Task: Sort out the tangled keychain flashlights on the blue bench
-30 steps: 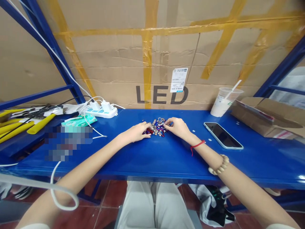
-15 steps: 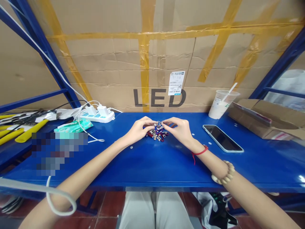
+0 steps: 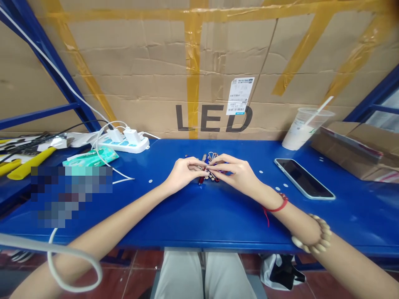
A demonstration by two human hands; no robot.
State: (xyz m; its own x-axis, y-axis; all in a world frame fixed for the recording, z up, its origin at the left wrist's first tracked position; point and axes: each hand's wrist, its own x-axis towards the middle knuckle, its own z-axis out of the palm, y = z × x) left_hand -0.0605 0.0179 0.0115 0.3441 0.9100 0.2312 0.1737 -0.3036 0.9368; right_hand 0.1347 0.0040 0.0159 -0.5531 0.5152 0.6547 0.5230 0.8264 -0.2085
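Note:
A small pile of red, blue and silver metal carabiner clips (image 3: 213,157) lies at the middle of the blue table, partly covered by my fingers. My left hand (image 3: 186,173) comes in from the left, its thumb and fingers pinched on a small clip at the pile's near left side. From the right, my right hand (image 3: 235,171) meets it, thumb and fingertips pinched on the same small piece. Both sets of fingertips almost touch. The held piece is mostly hidden, so its exact shape is unclear.
A phone (image 3: 304,178), a drink cup with a straw (image 3: 304,131) and an open cardboard box (image 3: 352,149) stand to the right. At left are a power strip (image 3: 124,142), a green tissue pack (image 3: 92,160) and yellow-handled tools (image 3: 33,164). A large carton (image 3: 149,83) rises behind.
My hands have come closer together, their fingertips now meeting over the near side of the pile. The view has shifted, with the cup and phone appearing farther right.

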